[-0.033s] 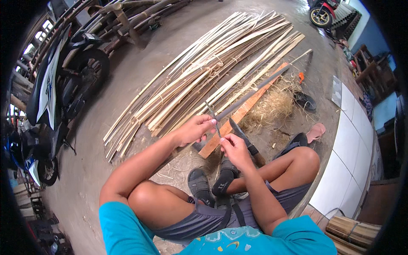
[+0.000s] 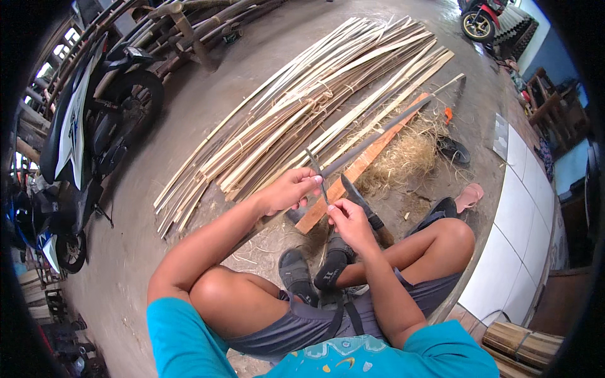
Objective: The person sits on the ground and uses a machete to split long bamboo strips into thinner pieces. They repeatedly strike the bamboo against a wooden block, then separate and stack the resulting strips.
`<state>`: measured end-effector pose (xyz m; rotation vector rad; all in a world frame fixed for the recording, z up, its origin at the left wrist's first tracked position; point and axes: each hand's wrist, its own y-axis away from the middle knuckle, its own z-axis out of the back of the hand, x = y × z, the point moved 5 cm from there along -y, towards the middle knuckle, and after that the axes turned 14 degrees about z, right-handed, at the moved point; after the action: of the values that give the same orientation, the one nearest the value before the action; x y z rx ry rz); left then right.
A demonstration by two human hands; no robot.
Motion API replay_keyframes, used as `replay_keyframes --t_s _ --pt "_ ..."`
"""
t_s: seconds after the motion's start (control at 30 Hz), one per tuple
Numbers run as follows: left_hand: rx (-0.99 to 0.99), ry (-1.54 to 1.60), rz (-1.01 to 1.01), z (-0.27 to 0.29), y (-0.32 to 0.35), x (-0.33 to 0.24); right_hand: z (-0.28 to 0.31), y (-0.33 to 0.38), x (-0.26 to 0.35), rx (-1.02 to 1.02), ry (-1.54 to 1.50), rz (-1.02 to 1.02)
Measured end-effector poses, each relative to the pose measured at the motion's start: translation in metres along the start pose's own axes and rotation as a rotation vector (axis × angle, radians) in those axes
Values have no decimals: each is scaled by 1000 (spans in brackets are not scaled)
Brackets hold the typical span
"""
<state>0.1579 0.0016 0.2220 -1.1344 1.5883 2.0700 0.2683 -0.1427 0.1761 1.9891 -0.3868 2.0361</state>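
Out in front of my knees, my left hand [image 2: 291, 191] is closed around a long grey strip [image 2: 372, 137]. It slants up to the right, ends in a pale tip, and its near end passes under my left forearm. A thin dark strip [image 2: 315, 165] crosses it at my left fingertips. My right hand [image 2: 348, 220] pinches the lower end of that thin strip; whether it is a blade or bamboo I cannot tell. Beneath the hands lies an orange-brown wooden board [image 2: 356, 170]. A broad dark blade [image 2: 359, 200] with a wooden handle rests by my foot.
Tied bundles of split bamboo strips [image 2: 302, 116] cover the floor ahead. Fine shavings [image 2: 409, 154] heap right of the board, near a dark sandal [image 2: 452, 151] and a pink one [image 2: 468, 198]. Motorcycles [image 2: 88, 126] stand at left. White tiles [image 2: 517, 220] edge the right side.
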Motion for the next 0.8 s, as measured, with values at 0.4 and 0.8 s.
replay_keyframes --t_s 0.4,0.8 --pt "-3 -114 -33 -4 -9 -6 27 -13 26 -185 207 256" --pt "135 -297 -239 -29 -3 -11 20 -21 13 -202 -21 242"
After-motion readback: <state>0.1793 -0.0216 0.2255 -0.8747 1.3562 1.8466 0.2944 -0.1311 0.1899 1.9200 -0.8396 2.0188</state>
